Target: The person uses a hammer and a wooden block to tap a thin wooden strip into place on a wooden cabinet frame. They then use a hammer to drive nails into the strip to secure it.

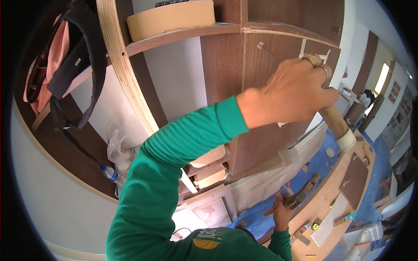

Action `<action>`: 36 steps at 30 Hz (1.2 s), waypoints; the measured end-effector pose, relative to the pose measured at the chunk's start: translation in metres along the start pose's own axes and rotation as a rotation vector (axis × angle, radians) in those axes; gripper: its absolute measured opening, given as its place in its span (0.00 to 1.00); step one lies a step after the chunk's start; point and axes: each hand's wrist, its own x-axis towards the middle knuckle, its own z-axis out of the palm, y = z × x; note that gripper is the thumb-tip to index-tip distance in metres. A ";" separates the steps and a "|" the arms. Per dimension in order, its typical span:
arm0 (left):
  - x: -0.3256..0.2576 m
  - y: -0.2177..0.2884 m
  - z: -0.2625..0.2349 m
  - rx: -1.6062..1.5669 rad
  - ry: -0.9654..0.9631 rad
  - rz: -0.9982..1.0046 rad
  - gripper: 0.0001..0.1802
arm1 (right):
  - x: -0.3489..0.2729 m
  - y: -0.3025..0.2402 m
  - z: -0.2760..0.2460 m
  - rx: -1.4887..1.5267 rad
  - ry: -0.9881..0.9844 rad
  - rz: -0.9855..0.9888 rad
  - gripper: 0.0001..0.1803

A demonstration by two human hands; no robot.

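We observe the left hand [289,93] raised against the dark brown cabinet door [265,108], its fingers [320,71] clenched around a wooden handle [335,119]. The handle runs down and to the right out of the fist and ends in a pale taped band [347,140]. The working end of this tool is hidden behind the hand; we cannot tell what it is. A ring shows on one finger. The green sleeve [174,165] runs from the lower edge up to the wrist.

The right hand [283,209] sits low, near the bottom of the cabinet, its fingers closed on a dark tool [301,196] whose kind we cannot make out at this size. It hangs above the blue floor covering [261,219], just beside the long wooden bench [335,191].

On the bench lie a brown panel [353,180], a white sheet [331,219] and small hand tools. To the left, a dark bag and pink cloth [65,52] hang on the wall; a plastic water bottle [111,174] stands below, near a crumpled clear bag [118,150]. A tan board [172,19] rests on the top shelf.
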 end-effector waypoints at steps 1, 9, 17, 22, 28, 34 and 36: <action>-0.001 -0.013 0.010 0.014 0.088 0.056 0.09 | 0.003 -0.007 -0.003 -0.008 -0.015 -0.012 0.15; -0.012 -0.051 0.039 0.059 0.339 0.109 0.16 | 0.019 -0.007 -0.006 -0.047 -0.026 -0.035 0.17; -0.030 -0.083 0.043 0.099 0.297 0.172 0.20 | 0.020 -0.015 0.004 -0.035 -0.088 0.080 0.16; -0.045 -0.029 0.020 -0.062 0.212 0.239 0.13 | 0.019 0.016 -0.008 -0.204 -0.098 -0.095 0.16; -0.027 -0.047 0.023 -0.075 0.296 0.270 0.11 | 0.023 0.000 -0.002 -0.195 -0.104 -0.109 0.16; -0.024 -0.071 0.020 -0.044 0.304 0.222 0.13 | 0.019 -0.012 0.004 -0.162 -0.106 -0.049 0.15; -0.026 -0.074 0.025 -0.036 0.359 0.175 0.14 | 0.019 -0.010 0.003 -0.189 -0.121 -0.058 0.15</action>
